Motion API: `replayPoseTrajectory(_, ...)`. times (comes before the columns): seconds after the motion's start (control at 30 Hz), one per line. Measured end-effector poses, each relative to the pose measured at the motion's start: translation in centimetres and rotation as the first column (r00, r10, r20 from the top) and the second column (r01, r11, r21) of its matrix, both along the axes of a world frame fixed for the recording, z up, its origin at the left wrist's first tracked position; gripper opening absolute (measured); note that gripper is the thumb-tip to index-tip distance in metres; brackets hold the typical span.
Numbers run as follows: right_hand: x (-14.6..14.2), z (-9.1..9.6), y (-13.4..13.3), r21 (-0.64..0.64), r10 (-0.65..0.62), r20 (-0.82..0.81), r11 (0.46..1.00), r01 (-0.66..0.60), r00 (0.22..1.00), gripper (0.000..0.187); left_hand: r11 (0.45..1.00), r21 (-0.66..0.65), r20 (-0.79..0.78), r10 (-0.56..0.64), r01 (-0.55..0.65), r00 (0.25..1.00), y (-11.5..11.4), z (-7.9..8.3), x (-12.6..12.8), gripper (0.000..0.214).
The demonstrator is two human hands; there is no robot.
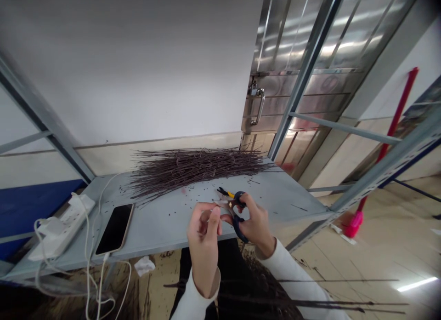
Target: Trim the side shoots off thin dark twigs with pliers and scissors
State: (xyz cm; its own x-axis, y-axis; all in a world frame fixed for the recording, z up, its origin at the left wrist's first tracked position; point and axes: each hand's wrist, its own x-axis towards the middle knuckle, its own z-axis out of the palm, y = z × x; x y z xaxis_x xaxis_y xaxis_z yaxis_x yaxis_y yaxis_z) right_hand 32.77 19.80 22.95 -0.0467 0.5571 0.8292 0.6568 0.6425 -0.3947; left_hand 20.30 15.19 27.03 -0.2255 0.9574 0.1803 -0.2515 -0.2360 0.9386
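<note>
My right hand [257, 224] grips a pair of scissors [237, 227] with dark blue handles, its fingers in the loops and the blades parted. Just left of the blades, my left hand [204, 235] is closed in a pinch, thumb against the fingers. Whatever it may hold is too small to make out. Behind the scissors, a yellow-and-black handled tool [225, 192] lies partly hidden on the grey shelf [275, 198]. Toward the wall rests a large bundle of thin dark twigs [200, 166], with small dark bits scattered before it.
A phone [115, 229] lies on the shelf's left side, its white cable [99, 283] hanging over the front edge. Beside it is a white power strip [65, 225]. More long twigs [320, 304] lie across my lap. Metal posts [306, 71] frame the shelf.
</note>
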Motion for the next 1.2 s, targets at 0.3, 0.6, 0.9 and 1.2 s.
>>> replayPoseTrajectory(0.3, 0.4, -0.3, -0.5, -0.107, 0.026, -0.015, 0.994, -0.027, 1.000, 0.037, 1.000, -0.011, -0.011, -0.023, 0.023, 1.000, 0.3, -0.6, -0.2, 0.026)
replayPoseTrajectory(0.6, 1.0, -0.5, -0.6, -0.381, 0.213, -0.171, 0.886, -0.263, 0.962, 0.045, 0.998, 0.063, -0.127, 0.035, -0.027, 0.991, 0.3, -0.8, 0.0, 0.022)
replayPoseTrajectory(0.9, 0.8, -0.2, -1.4, -0.482, 0.289, -0.308, 0.774, -0.410, 0.907, 0.042, 0.983, 0.136, -0.310, 0.160, -0.123, 0.937, 0.0, -1.3, 0.3, 0.018)
replayPoseTrajectory(1.2, 1.0, -0.2, -1.6, -0.467, 0.372, -0.420, 0.693, -0.548, 0.828, 0.047, 0.980, 0.166, -0.358, 0.163, -0.109, 0.919, -0.4, -1.1, 0.5, 0.017)
